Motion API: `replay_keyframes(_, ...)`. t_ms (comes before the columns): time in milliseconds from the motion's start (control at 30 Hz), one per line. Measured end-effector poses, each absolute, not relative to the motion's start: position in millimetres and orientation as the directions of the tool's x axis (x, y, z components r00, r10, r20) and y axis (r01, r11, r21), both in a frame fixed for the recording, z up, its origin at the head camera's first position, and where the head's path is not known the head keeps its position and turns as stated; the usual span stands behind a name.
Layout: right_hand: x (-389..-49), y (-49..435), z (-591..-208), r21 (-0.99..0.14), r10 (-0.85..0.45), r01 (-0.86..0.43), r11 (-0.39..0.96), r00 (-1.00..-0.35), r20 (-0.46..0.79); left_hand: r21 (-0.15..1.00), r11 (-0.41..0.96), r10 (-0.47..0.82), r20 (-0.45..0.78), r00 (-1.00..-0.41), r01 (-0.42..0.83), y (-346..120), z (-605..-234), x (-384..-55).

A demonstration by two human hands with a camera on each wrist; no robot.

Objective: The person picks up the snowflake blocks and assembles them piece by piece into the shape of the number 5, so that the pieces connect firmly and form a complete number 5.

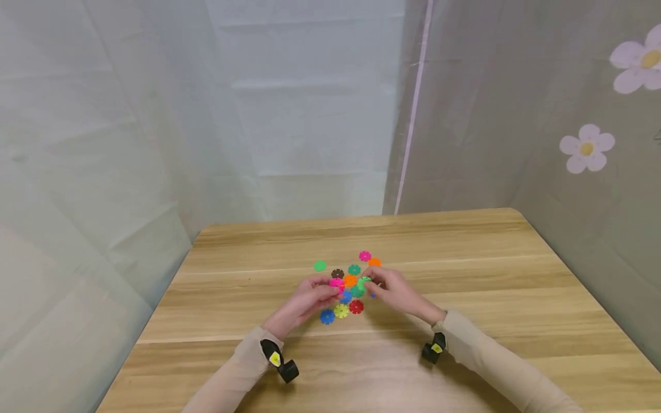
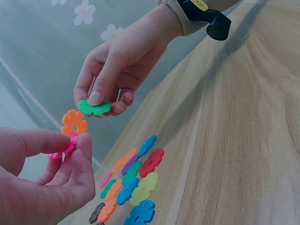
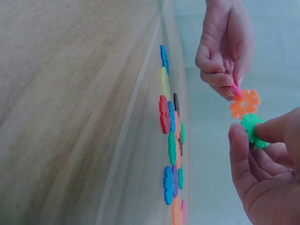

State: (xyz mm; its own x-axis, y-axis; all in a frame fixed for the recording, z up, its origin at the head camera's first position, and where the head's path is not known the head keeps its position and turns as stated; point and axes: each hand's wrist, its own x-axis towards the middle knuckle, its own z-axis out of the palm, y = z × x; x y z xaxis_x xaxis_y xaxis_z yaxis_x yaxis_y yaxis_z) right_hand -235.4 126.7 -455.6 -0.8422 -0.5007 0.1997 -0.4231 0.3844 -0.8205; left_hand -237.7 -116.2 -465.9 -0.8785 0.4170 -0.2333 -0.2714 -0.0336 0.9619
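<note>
Between the thumb and fingers of my left hand (image 1: 310,295) is a pink notched plastic disc (image 2: 71,142), with more pink showing beside it among the fingers. An orange notched disc (image 2: 73,119) stands up from the pink, its edge slotted against it. My right hand (image 1: 396,291) pinches a green notched disc (image 2: 95,108) by thumb and fingertips. The green disc is close to the orange one and overlaps its lower edge in the right wrist view. Both hands are raised above the table, over a group of loose discs.
Several flat discs lie on the wooden table (image 1: 465,241), among them a blue one (image 1: 327,316), a yellow one (image 1: 341,311), a red one (image 1: 356,307) and a light green one (image 1: 320,265). A pale curtain (image 1: 310,115) hangs behind the table.
</note>
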Motion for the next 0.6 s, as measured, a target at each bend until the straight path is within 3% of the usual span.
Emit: replay_keyframes(600, -233.6, 128.0, -450.7, -0.797, -0.513, -0.449, 0.404, -0.833, 0.209, 0.967, -0.046, 0.434, -0.207, -0.877, -0.252, -110.9, -462.1, -232.8)
